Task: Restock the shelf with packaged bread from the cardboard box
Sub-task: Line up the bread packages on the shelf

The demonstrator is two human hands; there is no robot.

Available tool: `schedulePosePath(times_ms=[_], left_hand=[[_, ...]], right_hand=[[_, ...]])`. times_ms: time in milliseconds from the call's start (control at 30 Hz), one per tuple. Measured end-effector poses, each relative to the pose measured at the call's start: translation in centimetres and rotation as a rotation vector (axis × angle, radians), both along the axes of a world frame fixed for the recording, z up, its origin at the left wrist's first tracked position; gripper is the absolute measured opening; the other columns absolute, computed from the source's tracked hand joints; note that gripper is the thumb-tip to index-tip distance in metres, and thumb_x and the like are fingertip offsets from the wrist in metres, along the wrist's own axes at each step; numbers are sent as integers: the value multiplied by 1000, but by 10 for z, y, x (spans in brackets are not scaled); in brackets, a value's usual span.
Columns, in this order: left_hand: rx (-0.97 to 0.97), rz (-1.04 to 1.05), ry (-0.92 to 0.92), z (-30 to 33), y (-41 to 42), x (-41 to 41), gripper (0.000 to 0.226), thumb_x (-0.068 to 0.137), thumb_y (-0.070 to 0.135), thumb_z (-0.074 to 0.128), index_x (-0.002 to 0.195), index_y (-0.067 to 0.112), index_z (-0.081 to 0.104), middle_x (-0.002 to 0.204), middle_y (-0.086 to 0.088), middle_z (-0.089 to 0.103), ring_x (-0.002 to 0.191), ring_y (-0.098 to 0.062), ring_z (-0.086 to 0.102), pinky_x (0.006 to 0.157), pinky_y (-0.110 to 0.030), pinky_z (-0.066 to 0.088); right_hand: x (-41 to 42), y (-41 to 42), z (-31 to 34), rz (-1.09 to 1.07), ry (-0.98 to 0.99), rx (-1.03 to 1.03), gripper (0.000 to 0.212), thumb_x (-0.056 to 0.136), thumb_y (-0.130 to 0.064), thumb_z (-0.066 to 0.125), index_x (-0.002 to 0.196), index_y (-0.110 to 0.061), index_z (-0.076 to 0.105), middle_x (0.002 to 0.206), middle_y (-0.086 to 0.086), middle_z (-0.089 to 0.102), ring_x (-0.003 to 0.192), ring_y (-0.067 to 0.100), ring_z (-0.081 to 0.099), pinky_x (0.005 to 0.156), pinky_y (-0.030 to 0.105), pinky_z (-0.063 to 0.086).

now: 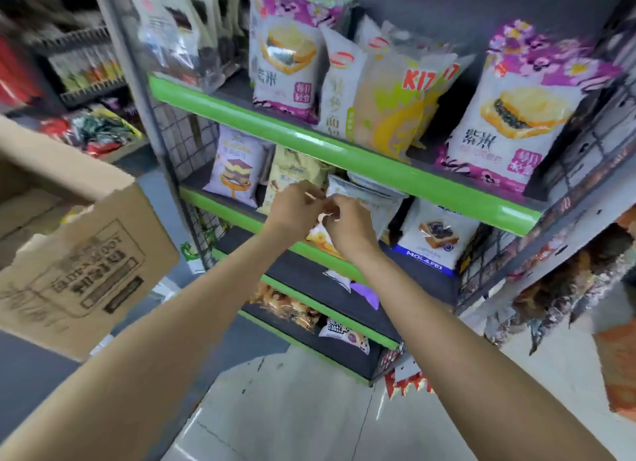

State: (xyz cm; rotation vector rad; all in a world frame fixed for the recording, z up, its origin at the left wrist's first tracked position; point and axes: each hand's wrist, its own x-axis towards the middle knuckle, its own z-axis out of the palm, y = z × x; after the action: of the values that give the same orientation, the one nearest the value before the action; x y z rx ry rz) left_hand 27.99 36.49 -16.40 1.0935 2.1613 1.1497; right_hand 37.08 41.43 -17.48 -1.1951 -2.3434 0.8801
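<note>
Both arms reach to the second shelf [241, 216] of a green-edged rack. My left hand [292, 207] and my right hand [349, 226] meet there, fingers curled round the top edge of a yellow bread packet [321, 238] that stands at the shelf front. A grey-white packet [371, 199] leans just behind my right hand. The open cardboard box [79, 254] sits at the left, near my left arm. Its contents are hidden from here.
The top shelf [344, 150] holds purple-flowered bread bags [516, 116] and a yellow bag [395, 109]. A blue-and-white Molafei bag [433, 236] stands right of my hands. Lower shelves hold a few packets [344, 335]. Grey floor [309, 409] lies below. Another rack [585, 254] stands on the right.
</note>
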Motion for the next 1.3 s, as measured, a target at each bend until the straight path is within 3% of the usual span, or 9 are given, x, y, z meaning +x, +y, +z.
schedulePosePath(times_ms=[167, 300, 467, 733, 900, 967, 1033, 1133, 1300], left_hand=[[-12, 347, 46, 32, -79, -90, 22, 92, 21, 50, 106, 9, 61, 92, -11, 65, 83, -28, 62, 65, -29, 48], [-127, 565, 46, 31, -143, -167, 25, 91, 24, 49, 109, 12, 61, 106, -17, 66, 99, -33, 63, 84, -36, 52], [-355, 615, 34, 22, -196, -264, 31, 91, 21, 42, 105, 5, 65, 109, -17, 66, 97, -33, 61, 72, -28, 42], [-665, 583, -100, -37, -229, -383, 38, 96, 25, 44, 114, -5, 59, 121, -21, 60, 115, -34, 56, 89, -33, 46], [-818, 493, -136, -77, -232, -413, 18, 94, 6, 42, 86, -1, 57, 104, -17, 60, 93, -27, 59, 78, -29, 48], [-833, 483, -205, -88, -229, -416, 20, 94, 6, 42, 75, 5, 50, 86, -11, 53, 74, -20, 54, 62, -16, 44], [-850, 488, -256, -101, -227, -416, 24, 94, 10, 48, 116, 0, 52, 113, -19, 55, 101, -26, 57, 86, -17, 46], [-956, 443, -269, -115, -227, -415, 62, 90, 15, 54, 145, 5, 25, 137, -19, 47, 125, -35, 47, 107, -47, 37], [-1129, 415, -177, -128, -236, -422, 47, 78, 36, 70, 119, 17, 57, 128, -12, 52, 124, -35, 41, 101, -49, 37]], right_hand=[[-94, -60, 43, 250, 80, 8, 31, 90, -4, 50, 118, -10, 61, 118, 8, 63, 108, 25, 57, 67, 24, 42], [-176, -101, 52, 402, 80, 8, 30, 88, -4, 50, 115, -9, 63, 118, 10, 63, 110, 25, 58, 90, 30, 44], [-283, -140, 45, 557, 17, -44, 27, 90, -9, 51, 114, -14, 63, 119, 4, 64, 110, 23, 59, 94, 34, 46], [-421, -163, -22, 706, -498, -159, 32, 92, -14, 51, 122, -6, 56, 128, 14, 57, 118, 29, 53, 91, 29, 42], [-452, -166, -66, 850, -857, -257, 20, 91, -16, 58, 75, -15, 46, 96, 11, 48, 84, 20, 44, 74, 25, 37], [-457, -163, -78, 929, -972, -249, 34, 82, -20, 70, 112, -14, 56, 122, 15, 50, 105, 23, 48, 90, 32, 38], [-459, -162, -87, 1027, -1079, -191, 66, 80, -17, 73, 137, -9, 42, 135, 14, 47, 119, 31, 50, 98, 38, 42], [-463, -157, -95, 1104, -1090, -134, 27, 77, -16, 77, 91, -3, 58, 90, 8, 59, 79, 23, 58, 66, 29, 50], [-472, -140, -96, 913, -850, -279, 30, 80, -19, 74, 68, -8, 49, 79, 8, 50, 70, 22, 46, 54, 27, 33]])
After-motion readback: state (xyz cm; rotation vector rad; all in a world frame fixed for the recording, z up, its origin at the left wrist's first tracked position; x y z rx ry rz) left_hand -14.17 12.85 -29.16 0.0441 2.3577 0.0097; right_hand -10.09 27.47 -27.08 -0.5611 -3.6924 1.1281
